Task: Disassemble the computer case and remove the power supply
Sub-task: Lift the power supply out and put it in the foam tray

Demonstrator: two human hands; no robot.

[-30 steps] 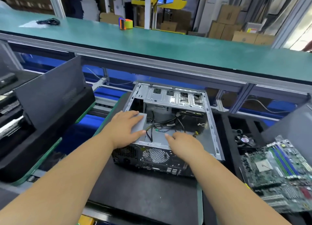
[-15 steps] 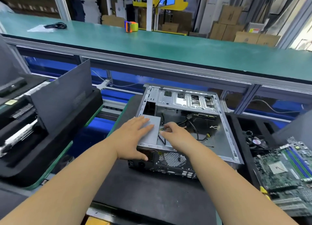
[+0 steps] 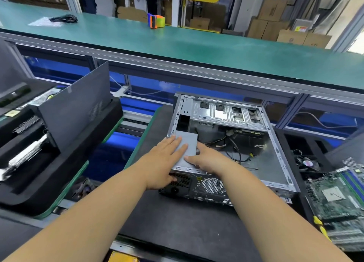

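At case (image 3: pixel 279 157) rear-left corner — both hands (image 3: pixel 208 160) on PSU (image 3: pixel 188 143).

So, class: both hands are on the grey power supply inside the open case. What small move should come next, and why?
Probably lift the power supply slightly. The left hand lies flat on top, thumb on the case's rear; the right hand grips its inner side; cables still trail, so ease slowly.

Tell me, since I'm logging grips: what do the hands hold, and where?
Both hold the power supply: the left hand flat on its top, thumb at the rear face; the right hand grips its right edge.
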